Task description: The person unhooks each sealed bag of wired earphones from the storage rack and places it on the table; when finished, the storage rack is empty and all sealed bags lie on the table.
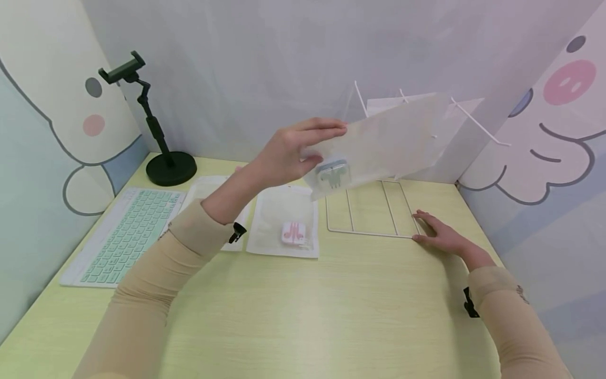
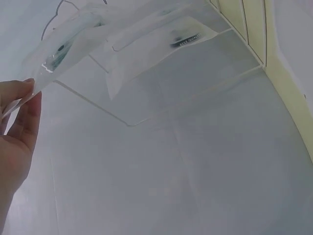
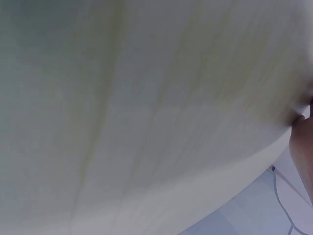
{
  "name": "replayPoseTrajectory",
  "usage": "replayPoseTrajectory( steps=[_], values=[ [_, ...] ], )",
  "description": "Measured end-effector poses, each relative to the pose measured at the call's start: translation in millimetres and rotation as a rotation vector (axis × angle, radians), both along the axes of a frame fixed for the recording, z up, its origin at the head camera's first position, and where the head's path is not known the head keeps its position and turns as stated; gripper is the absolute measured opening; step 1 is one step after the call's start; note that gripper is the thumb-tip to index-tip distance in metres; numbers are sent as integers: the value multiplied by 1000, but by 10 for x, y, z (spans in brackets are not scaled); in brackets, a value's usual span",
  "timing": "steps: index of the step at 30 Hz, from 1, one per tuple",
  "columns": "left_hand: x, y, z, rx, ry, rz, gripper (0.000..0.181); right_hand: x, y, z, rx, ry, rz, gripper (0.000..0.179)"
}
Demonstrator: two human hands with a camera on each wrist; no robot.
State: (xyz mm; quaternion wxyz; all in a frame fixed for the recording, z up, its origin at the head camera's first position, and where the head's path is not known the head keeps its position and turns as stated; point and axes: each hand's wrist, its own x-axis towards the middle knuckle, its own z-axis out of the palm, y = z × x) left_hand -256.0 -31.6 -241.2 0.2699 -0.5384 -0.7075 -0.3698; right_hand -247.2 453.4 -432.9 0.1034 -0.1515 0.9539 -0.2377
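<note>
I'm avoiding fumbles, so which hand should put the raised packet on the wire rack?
Probably the left hand: it pinches the packet near the rack, while the right hand is low at the rack's base.

2 cartoon-printed side walls (image 1: 568, 173) — grey back wall (image 1: 236, 79), pale-yellow tabletop (image 1: 312, 321).

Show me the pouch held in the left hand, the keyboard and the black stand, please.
Held pouch (image 1: 381, 143): head view, middle of its pale side.
Keyboard (image 1: 128, 238): head view, among its green keys.
Black stand (image 1: 154, 128): head view, on its upright pole.
</note>
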Motion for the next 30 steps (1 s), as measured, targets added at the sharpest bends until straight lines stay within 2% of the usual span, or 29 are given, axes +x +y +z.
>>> replayPoseTrajectory(
  steps=[5, 13, 20, 30],
  values=[
    [41, -23, 38, -2, -2, 2, 55, 4, -4, 11, 4, -10, -1, 73],
    [77, -108, 27, 41, -9, -60, 54, 17, -16, 19, 8, -16, -6, 73],
    [96, -218, -58, 30, -11, -33, 54, 40, -20, 24, 1, -18, -9, 74],
    [208, -403, -277, -28, -139, 7, 56, 26, -13, 16, 0, -5, -2, 73]
  ],
)
